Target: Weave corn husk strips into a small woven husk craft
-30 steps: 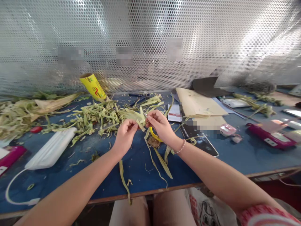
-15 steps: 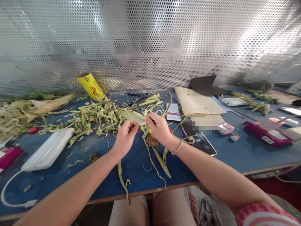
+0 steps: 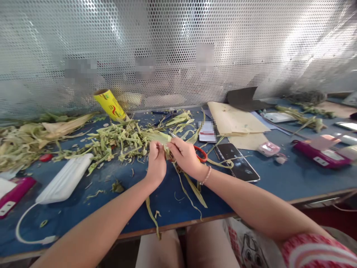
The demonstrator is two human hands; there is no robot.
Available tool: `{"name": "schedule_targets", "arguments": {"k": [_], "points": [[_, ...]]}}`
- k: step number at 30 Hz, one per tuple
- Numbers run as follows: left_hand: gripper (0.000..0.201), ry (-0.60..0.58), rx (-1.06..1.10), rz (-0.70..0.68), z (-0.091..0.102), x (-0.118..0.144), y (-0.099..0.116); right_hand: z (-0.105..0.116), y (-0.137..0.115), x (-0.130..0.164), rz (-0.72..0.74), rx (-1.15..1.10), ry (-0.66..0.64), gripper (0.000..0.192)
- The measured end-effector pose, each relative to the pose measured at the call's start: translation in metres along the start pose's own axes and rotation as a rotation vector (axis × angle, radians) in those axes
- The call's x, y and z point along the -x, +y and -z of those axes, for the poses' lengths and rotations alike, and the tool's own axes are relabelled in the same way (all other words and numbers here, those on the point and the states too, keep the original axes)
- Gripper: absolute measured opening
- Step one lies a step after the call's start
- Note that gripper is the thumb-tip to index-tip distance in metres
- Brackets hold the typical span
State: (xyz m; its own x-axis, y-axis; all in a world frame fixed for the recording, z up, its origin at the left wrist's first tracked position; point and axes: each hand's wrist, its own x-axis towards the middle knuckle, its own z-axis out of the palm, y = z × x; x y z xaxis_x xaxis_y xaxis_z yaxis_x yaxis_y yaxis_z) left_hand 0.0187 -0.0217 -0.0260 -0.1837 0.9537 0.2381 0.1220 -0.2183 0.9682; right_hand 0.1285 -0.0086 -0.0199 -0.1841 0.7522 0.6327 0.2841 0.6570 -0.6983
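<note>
My left hand [image 3: 156, 163] pinches a pale green leaf strip [image 3: 159, 137] above the blue table [image 3: 167, 197]. Touching it on the right, my right hand [image 3: 184, 158] grips scissors [image 3: 201, 153]. Their red handle loop shows behind the palm, and the blade tip pokes out by the strip. Long leaf strips [image 3: 192, 190] trail from under my hands down to the table's front edge. A heap of cut green leaf pieces [image 3: 119, 137] lies just beyond my hands.
A yellow roll [image 3: 110, 105] leans on the perforated metal screen [image 3: 178, 48]. A white box [image 3: 64, 178] with a cable and a pink case [image 3: 16, 190] lie at left. At right are a dark phone [image 3: 237, 163], brown envelopes [image 3: 234, 119] and a magenta device [image 3: 320, 156].
My hands have drawn closer together and dropped a little toward the table. The scissors have turned in my right hand: the red loop now shows where the yellow one did.
</note>
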Motion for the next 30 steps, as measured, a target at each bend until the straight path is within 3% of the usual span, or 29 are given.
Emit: {"name": "schedule_targets", "arguments": {"k": [3,6,11,19,27,30], "points": [[0.013,0.016,-0.040,0.013,-0.003,0.002,0.005,-0.004,-0.002,0.002,0.028,-0.026,0.025,0.021],[0.009,0.066,-0.134,-0.076,-0.002,0.002,0.007,-0.006,-0.005,0.003,0.031,-0.049,0.031,0.022],[0.008,0.085,-0.262,-0.171,0.006,-0.002,0.005,-0.003,-0.009,-0.001,-0.097,-0.108,0.139,0.027],[0.013,0.055,-0.133,-0.200,0.012,-0.001,0.000,0.003,0.000,-0.008,-0.288,-0.268,0.226,0.028],[0.013,-0.182,-0.009,-0.153,0.017,0.003,0.006,0.007,0.014,-0.018,-0.395,-0.431,0.255,0.026],[0.016,-0.203,0.021,-0.132,0.015,0.004,0.009,0.008,0.017,-0.019,-0.382,-0.420,0.247,0.028]]}}
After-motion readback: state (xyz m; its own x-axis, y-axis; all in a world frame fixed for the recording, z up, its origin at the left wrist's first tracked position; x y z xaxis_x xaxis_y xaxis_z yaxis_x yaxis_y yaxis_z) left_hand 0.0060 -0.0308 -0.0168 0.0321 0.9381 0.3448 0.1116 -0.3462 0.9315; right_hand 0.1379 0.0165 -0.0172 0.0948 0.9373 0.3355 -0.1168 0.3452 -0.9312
